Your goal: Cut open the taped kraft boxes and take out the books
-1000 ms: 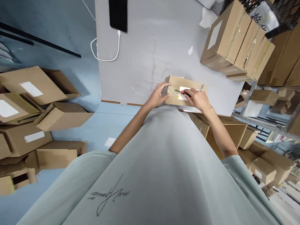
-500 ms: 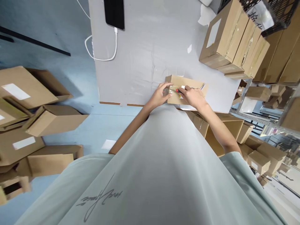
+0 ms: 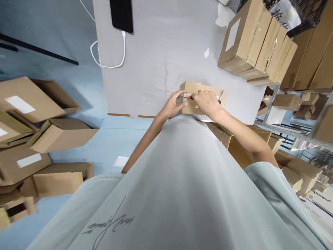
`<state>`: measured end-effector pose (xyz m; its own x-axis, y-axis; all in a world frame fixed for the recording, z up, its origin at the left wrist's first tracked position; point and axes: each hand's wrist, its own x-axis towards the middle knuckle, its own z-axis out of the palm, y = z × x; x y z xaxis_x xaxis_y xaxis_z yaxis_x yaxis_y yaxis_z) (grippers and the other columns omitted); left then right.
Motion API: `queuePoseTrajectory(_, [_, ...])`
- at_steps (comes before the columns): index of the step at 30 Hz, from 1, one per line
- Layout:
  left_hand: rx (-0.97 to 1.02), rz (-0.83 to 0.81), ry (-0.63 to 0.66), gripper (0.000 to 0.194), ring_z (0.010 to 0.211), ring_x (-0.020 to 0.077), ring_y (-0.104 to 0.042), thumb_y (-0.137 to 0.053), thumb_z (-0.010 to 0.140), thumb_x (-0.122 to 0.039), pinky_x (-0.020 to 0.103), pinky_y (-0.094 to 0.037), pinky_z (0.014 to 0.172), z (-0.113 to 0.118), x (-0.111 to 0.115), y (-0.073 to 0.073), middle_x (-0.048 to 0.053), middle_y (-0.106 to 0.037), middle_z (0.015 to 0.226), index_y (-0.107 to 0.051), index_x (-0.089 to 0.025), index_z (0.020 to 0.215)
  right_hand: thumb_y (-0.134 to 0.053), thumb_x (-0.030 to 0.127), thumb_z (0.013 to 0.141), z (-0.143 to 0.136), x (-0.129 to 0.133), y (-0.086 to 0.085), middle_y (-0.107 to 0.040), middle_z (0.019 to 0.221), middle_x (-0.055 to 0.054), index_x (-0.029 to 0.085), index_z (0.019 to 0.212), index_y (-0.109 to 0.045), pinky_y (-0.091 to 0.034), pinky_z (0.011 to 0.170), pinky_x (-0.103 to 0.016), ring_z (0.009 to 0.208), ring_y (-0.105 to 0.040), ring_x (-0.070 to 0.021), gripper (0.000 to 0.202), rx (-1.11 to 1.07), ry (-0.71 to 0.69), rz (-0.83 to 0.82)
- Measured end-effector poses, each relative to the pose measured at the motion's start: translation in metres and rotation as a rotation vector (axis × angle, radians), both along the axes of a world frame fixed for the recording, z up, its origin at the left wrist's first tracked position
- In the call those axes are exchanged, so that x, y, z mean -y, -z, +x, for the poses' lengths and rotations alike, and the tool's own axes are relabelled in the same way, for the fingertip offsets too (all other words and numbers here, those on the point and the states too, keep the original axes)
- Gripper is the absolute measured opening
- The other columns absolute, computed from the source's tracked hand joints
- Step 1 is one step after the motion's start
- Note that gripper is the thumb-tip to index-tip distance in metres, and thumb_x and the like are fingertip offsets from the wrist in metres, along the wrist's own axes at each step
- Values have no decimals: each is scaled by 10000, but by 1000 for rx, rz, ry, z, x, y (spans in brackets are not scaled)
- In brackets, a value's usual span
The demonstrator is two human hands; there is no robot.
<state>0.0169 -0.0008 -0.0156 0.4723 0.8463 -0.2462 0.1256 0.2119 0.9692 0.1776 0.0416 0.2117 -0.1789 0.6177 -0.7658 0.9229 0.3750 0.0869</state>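
Observation:
A small cardboard box (image 3: 200,86) lies near the front edge of the table, with clear tape over its left end. My left hand (image 3: 173,104) grips that end, its thumb and fingers curved around the taped corner. Above the box's top face, my right hand (image 3: 208,103) is closed around a slim tool with a red and black handle (image 3: 190,97). The tool's tip points left toward the tape, between the fingers of my left hand. Its exact kind is too small to make out. My right hand covers much of the box top and part of a label.
A phone (image 3: 121,15) with a white cable (image 3: 123,52) lies at the table's far left. Several taped boxes (image 3: 240,38) stand at the back right, near a black crate (image 3: 309,21). Cardboard boxes (image 3: 57,180) cover the floor at left; an open carton (image 3: 241,149) sits below the table at right.
My right hand has shifted left along the box with the tool and turned more knuckles-up. My left hand stays at the box's left end. The whole view has shifted slightly.

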Motion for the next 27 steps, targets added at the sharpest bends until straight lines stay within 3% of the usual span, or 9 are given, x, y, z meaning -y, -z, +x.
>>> queuePoseTrajectory(5, [-50,2,13,691,1465,356,-654,-810,959,-563,516,-609,1192,-4,-3,-1,115,-572,1690,-619,-338,1584,-405,-6,1113,11,4,8,-799,1334,-251,104,1376,-785,-537,957,-379,1240,-779,-332,475,18,-18,2])
queuePoseTrajectory(9, [-87,-1,15,685,1482,358,-648,-786,969,-596,522,-611,1197,-7,-4,-5,99,-570,1707,-619,-347,1585,-445,63,1122,42,12,16,-793,1335,-254,120,1366,-796,-525,949,-402,1207,-776,-344,431,9,-9,21])
queuePoseTrajectory(16, [-126,19,-2,752,1441,361,-678,-757,964,-746,545,-636,1175,-7,-4,-14,113,-593,1700,-622,-331,1577,-460,159,1153,154,42,10,-787,1296,-278,127,1370,-805,-511,908,-427,1164,-779,-379,408,102,147,35])
queuePoseTrajectory(19, [-141,41,-29,808,1412,363,-706,-723,961,-825,561,-635,1185,-3,0,-13,130,-598,1704,-618,-320,1583,-488,302,1184,203,59,13,-785,1264,-257,184,1388,-802,-492,913,-433,1132,-764,-368,393,94,215,67])
queuePoseTrajectory(23, [-158,46,-87,888,1486,379,-673,-714,933,-892,572,-591,1247,-5,3,-7,150,-615,1692,-609,-309,1595,-525,388,1185,261,78,32,-776,1264,-252,185,1305,-835,-479,934,-434,1132,-740,-352,389,45,336,157])
queuePoseTrajectory(25, [-158,33,-131,906,1537,375,-640,-723,921,-901,579,-556,1283,-13,4,-5,148,-624,1688,-597,-315,1602,-568,383,1163,288,85,51,-794,1224,-224,186,1264,-838,-487,920,-425,1097,-737,-341,349,-17,442,210])
queuePoseTrajectory(27, [-164,17,-177,920,1541,368,-640,-727,915,-903,592,-544,1293,-24,3,-6,149,-640,1672,-580,-323,1614,-668,421,1102,306,92,78,-816,1091,-155,193,1201,-831,-504,873,-393,996,-734,-305,297,-171,640,260])
